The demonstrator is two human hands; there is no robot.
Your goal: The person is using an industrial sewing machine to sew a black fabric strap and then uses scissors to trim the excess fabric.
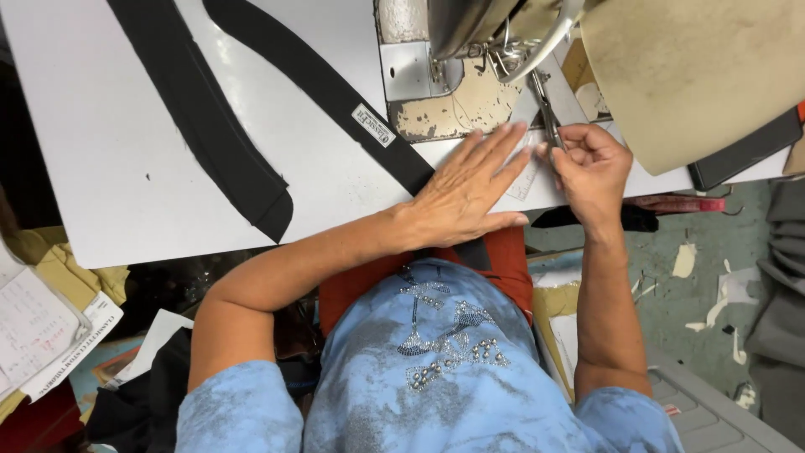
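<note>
At the near left edge, white papers with handwriting lie over yellow cloth below the table, which is white. Two long black strips cross it: the left strip runs from the far edge and ends in a rounded tip; the right strip slants toward the middle and carries a small white rectangular label with dark print, its near end slipping under the left hand.

That hand lies flat, palm down, fingers spread and straight, pointing far and right, pressing on a pale, thin piece at the table's near edge; the forearm stretches in from the near left.

The right hand is curled, thumb and fingers pinched on dark, slim snips whose metal end points far, toward the sewing machine's needle area. The fingertips of both hands nearly meet over the pale piece. The right forearm comes straight up from near.

The machine's bed is cream with chipped paint. Right of it sits a large beige curved body. Below the table's right end lies a red strip.
</note>
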